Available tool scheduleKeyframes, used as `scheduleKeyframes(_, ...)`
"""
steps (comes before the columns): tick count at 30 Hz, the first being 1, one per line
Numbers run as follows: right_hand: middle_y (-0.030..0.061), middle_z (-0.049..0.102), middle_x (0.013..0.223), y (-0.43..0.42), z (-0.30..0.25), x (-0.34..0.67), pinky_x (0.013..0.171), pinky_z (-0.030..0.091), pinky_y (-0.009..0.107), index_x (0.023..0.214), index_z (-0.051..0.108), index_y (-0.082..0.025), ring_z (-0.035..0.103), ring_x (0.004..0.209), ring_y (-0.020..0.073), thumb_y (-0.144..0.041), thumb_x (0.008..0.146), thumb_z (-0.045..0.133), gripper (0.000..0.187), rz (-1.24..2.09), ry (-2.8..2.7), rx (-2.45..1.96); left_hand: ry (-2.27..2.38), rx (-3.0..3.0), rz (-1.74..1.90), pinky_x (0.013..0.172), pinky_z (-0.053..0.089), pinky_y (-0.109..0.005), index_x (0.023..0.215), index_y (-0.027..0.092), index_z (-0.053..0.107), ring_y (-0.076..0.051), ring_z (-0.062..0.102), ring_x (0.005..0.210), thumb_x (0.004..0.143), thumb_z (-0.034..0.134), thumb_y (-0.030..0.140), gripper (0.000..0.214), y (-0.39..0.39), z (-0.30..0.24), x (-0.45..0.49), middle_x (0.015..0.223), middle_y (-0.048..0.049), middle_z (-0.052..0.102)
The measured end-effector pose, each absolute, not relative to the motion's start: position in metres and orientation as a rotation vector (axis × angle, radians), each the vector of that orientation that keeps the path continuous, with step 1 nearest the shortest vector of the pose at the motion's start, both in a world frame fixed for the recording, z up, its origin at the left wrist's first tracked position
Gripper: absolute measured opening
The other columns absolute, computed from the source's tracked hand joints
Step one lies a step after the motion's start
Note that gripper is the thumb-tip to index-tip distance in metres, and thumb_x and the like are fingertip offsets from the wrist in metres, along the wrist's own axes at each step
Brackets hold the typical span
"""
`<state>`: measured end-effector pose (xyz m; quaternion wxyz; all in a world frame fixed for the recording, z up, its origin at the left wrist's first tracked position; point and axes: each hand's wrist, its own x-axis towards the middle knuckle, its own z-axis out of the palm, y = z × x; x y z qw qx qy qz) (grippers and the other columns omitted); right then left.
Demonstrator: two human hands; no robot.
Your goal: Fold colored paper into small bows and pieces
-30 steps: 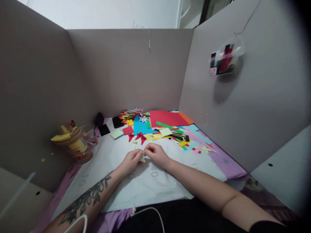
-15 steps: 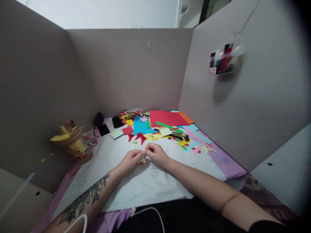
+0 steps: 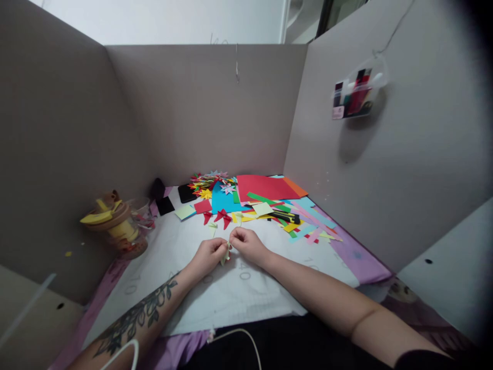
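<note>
My left hand (image 3: 209,256) pinches a small folded pale-green paper piece (image 3: 224,258) between thumb and fingers. A bit of red shows at its right edge. My right hand (image 3: 248,245) is closed in a pinch at the upper edge of the same piece, and its fingertips nearly meet the left ones. Just beyond my hands lie red folded paper pieces (image 3: 224,219) and a small pale-green folded piece (image 3: 213,226). The fingers hide much of the held paper.
Behind are a red paper sheet (image 3: 265,188), a blue sheet (image 3: 225,201), a pile of folded paper stars (image 3: 206,182) and coloured strips (image 3: 314,218). A black-and-yellow cutter (image 3: 285,217) lies among the strips. A yellow-brown pot (image 3: 123,226) stands left. Grey partitions (image 3: 204,108) enclose the table.
The pale-green folded paper has turned in my left fingers and now shows a narrower, pointed side. My left hand has rotated slightly; my right hand has hardly moved.
</note>
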<state>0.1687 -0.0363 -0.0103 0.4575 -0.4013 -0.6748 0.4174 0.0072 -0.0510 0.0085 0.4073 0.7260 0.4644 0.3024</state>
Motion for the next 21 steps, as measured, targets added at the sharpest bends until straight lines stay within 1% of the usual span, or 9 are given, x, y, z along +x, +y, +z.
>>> scheduleKeyframes(4,-0.0014,0.058,0.066,-0.036,-0.013,0.168,0.058,0.04,0.021,0.068,0.056,-0.016,0.052,0.063,0.0107,-0.018,0.074,0.051,0.008,0.974,-1.71,-0.992,1.213,1.902,0.775,0.052,0.038,-0.021,0.063,0.015,0.062,-0.012,0.052,0.051,0.077,0.043,0.027,0.027,-0.051,0.005,0.007,0.057,-0.001,0.062)
scheduleKeyframes(7,-0.0015,0.057,0.066,-0.037,-0.014,0.167,0.057,0.039,0.021,0.068,0.057,-0.016,0.051,0.063,0.0108,-0.016,0.073,0.053,0.006,0.826,-1.788,-1.019,1.231,1.992,0.779,0.054,0.037,-0.021,0.061,0.016,0.063,-0.012,0.052,0.052,0.076,0.043,0.024,0.026,-0.051,0.004,0.006,0.057,-0.0003,0.063)
scheduleKeyframes(10,-0.0019,0.055,0.065,-0.038,-0.011,0.167,0.058,0.037,0.021,0.066,0.055,-0.017,0.048,0.062,0.0106,-0.016,0.074,0.052,0.009,0.721,-1.821,-1.012,1.243,1.995,0.777,0.054,0.036,-0.021,0.061,0.017,0.063,-0.012,0.051,0.053,0.076,0.044,0.024,0.025,-0.049,0.004,0.007,0.058,0.0,0.063)
scheduleKeyframes(17,-0.0037,0.045,0.061,-0.032,-0.005,0.174,0.054,0.035,0.021,0.066,0.048,-0.018,0.042,0.057,0.0101,-0.028,0.077,0.052,0.016,0.889,-1.588,-0.999,1.264,1.833,0.805,0.049,0.032,-0.021,0.059,0.016,0.06,-0.011,0.044,0.049,0.075,0.048,0.031,0.025,-0.046,0.008,0.007,0.055,0.0006,0.058)
scheduleKeyframes(21,-0.0045,0.041,0.058,-0.028,-0.005,0.18,0.053,0.034,0.022,0.066,0.046,-0.018,0.039,0.054,0.01,-0.032,0.079,0.05,0.02,0.887,-1.495,-1.013,1.297,1.768,0.789,0.047,0.031,-0.021,0.062,0.015,0.06,-0.011,0.043,0.048,0.076,0.048,0.033,0.025,-0.044,0.007,0.004,0.057,0.0001,0.06)
